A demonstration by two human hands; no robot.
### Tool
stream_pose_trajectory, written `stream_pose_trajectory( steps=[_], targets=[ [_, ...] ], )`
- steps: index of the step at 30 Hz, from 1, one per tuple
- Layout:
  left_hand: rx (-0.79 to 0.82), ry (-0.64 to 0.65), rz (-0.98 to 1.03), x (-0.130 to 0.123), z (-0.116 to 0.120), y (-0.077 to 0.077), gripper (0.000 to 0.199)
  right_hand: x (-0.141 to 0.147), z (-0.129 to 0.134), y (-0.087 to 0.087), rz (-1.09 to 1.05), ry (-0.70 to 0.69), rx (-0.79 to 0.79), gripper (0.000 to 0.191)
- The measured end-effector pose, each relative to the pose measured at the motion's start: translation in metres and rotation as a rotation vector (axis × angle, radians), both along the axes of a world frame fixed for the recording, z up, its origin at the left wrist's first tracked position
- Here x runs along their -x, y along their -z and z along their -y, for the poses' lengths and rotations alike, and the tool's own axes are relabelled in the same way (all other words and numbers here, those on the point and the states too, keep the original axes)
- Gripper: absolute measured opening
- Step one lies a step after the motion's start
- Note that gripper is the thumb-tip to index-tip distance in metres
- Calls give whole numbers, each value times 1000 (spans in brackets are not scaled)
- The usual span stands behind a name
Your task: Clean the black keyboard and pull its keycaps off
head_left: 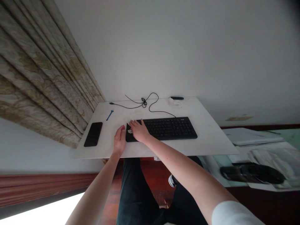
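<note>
With my left hand (119,141) slack and empty, my right hand (140,132) unclear in grip, I'd brace the probably light, stiff black plastic rectangular keyboard (172,128) end nearest the white tabletop's (211,142) left edge.

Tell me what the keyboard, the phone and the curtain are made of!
The keyboard looks like dull black plastic, with hardly any shine. The phone's smooth, dark front is probably glass, though plastic could look similar. The curtain seems to be patterned cloth: it hangs in folds.
</note>
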State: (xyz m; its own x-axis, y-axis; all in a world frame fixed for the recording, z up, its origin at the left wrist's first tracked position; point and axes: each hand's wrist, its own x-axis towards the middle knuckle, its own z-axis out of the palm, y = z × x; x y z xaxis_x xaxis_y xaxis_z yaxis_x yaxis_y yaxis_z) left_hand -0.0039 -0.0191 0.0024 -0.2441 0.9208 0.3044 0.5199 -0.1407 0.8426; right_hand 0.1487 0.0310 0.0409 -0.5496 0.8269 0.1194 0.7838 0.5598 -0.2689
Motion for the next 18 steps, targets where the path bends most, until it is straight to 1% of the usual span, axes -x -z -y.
stream_pose_trajectory(
  steps=[5, 9, 13, 18],
  targets=[
    [26, 13, 10, -2, -1, 0, 42, -31, -4, 3, 30, 12, -50, 49],
    [32, 34, -16, -3, -1, -1, 40, -46, -6, 1, 39, 13, -65, 46],
    [18, 43, -40, -4, -2, -2, 40, -43, -6, -1, -17, 2, -53, 45],
    [20, 59, -62, -4, -3, -1, 41, -21, -7, 1, -21, -29, -13, 45]
  ],
)
